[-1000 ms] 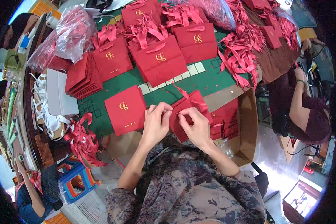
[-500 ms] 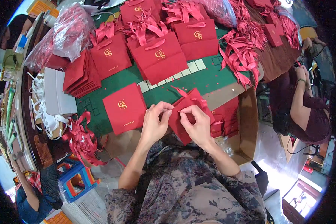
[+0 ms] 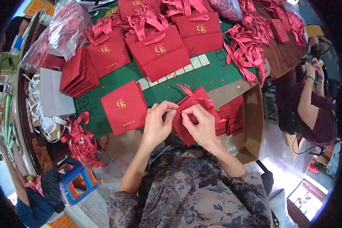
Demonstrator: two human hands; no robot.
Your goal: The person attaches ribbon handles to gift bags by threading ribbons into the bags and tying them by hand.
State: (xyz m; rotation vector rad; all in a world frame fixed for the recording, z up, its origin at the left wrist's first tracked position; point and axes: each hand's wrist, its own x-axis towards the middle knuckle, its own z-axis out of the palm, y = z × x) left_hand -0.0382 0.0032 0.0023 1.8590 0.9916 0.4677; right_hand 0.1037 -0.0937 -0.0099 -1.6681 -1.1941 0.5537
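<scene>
Between my hands is a small red paper bag [image 3: 186,133], tilted, with a red ribbon [image 3: 206,102] looped at its upper right edge. My left hand [image 3: 159,123] is closed at the bag's left edge, thumb and forefinger pinched together. Thumb and forefinger of my right hand [image 3: 199,124] pinch a small bit of red ribbon against the bag's face; the fingers hide most of it. Just left of my left hand, a flat red bag [image 3: 124,108] with gold print lies on the green table mat [image 3: 159,97].
Finished-looking red bags with ribbon handles [image 3: 160,49] stand across the back. Folded red bags [image 3: 79,74] are stacked at left, above a ribbon heap [image 3: 83,140]. More ribbons [image 3: 247,57] lie at right. A cardboard box [image 3: 253,125] holds red bags. A person [image 3: 307,98] sits at right.
My hands stay at nearly the same spot on the bag, still pinching. The whole view has shifted slightly. At right, the other person's hands have risen.
</scene>
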